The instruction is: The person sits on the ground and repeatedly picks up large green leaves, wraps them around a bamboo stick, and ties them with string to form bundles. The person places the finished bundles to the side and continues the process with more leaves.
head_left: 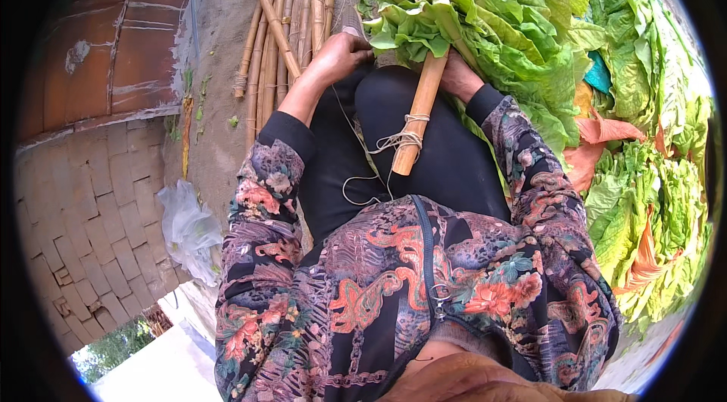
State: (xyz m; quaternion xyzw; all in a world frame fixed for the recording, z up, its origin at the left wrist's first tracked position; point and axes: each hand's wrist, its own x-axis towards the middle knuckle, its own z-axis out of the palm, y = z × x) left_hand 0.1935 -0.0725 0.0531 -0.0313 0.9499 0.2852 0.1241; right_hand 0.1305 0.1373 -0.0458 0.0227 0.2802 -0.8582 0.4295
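Observation:
A bamboo stick (pixel 419 110) lies across my lap, with string (pixel 399 140) wound around its near end and trailing over my dark trousers. Big green leaves (pixel 439 1) hang bunched on the stick's far part. My left hand (pixel 338 55) rests on my left knee, fingers curled, apparently pinching the thin string that runs back toward my lap. My right hand (pixel 457 73) sits under the leaves beside the stick, mostly hidden by them. I cannot tell what it holds.
A bundle of bamboo sticks (pixel 282 23) lies on the dirt ahead of my left knee. Heaps of green leaves (pixel 644 175) with orange cloth fill the right side. A brick wall (pixel 91 197) and a white plastic bag (pixel 188 226) are at left.

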